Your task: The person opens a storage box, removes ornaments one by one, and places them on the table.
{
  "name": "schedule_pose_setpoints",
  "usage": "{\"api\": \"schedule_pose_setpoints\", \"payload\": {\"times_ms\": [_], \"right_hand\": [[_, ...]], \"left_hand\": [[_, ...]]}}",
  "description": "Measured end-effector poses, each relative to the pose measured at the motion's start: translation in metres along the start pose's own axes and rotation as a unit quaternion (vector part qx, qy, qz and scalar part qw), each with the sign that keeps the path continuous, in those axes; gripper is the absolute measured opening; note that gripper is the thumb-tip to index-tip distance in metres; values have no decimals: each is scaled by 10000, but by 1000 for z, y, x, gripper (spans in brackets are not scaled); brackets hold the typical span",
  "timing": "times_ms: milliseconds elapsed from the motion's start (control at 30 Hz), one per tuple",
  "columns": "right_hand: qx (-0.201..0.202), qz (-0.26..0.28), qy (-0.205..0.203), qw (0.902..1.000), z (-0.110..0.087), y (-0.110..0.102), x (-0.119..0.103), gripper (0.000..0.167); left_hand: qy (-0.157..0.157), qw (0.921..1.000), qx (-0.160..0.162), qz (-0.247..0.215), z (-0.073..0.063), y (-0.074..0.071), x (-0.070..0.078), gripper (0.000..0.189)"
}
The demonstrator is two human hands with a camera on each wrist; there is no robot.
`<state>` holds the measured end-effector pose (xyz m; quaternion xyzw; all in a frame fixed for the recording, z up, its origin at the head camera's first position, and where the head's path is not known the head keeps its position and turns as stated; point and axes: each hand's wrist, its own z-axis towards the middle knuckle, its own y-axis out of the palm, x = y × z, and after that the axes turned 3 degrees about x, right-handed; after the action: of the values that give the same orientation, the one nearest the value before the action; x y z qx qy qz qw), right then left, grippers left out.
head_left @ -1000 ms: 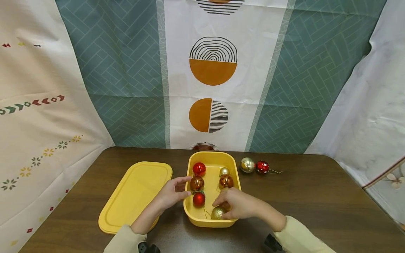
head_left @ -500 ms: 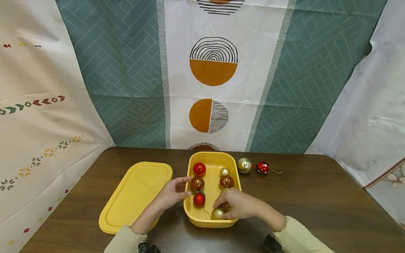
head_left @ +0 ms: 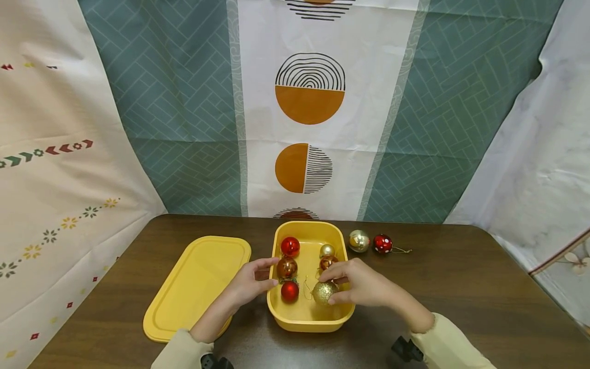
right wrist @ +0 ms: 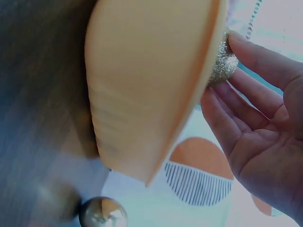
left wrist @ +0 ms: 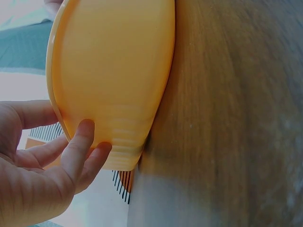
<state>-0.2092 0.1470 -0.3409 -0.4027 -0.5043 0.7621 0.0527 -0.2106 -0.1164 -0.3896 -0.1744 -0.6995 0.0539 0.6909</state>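
1. Gold glitter ball (head_left: 323, 293): I see it in the lower middle of the frame, within the outline of the yellow box (head_left: 309, 326), toward its right side.
2. Clamped on that ball are the thumb and fingers of the right hand (head_left: 364, 284), which reaches in from the lower right; my right wrist view shows part of the ball past the rim.
3. Fingers of the left hand (head_left: 249, 282) stand apart, slightly bent, at the box's left rim; in my left wrist view, two lie against the outer wall.
4. Along the box's left side I get an upper red ball (head_left: 290, 246), a copper ball (head_left: 287, 267) and a lower red ball (head_left: 290, 291).
5. Left of the box, a yellow lid (head_left: 198, 287) lies on the brown table (head_left: 461, 297).
6. Outside its upper right, I have a silver-and-gold ball (head_left: 359, 241) beside a spotted red ball (head_left: 382, 243).
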Motion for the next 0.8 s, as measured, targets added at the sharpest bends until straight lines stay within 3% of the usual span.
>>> {"api": "schedule_pose_setpoints", "payload": {"times_ms": [300, 533, 800], "right_hand": [[931, -40, 216, 9954, -12, -20, 10, 37], [1615, 576, 475, 9840, -25, -33, 27, 39], [2309, 31, 764, 9700, -41, -46, 51, 39]], "left_hand": [[-10, 10000, 1, 20, 0, 0, 0, 47], [-49, 10000, 31, 53, -1, 0, 1, 46], [-83, 9999, 42, 58, -1, 1, 2, 46]]}}
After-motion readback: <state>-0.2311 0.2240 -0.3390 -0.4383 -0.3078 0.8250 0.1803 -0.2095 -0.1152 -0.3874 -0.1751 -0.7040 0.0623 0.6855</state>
